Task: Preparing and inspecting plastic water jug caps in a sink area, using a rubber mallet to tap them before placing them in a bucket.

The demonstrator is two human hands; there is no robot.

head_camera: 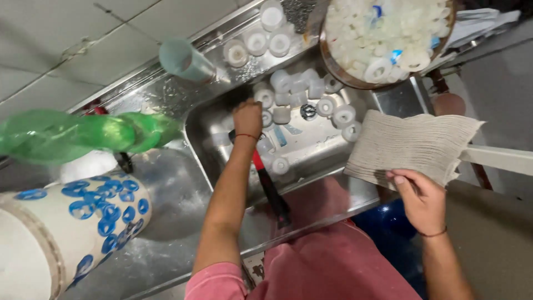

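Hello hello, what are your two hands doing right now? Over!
Left hand down in steel sink, among white plastic rings. Right hand on stack of grey paper sheets. Red-black tool across sink edge.

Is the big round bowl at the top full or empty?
Full: the round bowl is heaped with white rings up past its brown rim.
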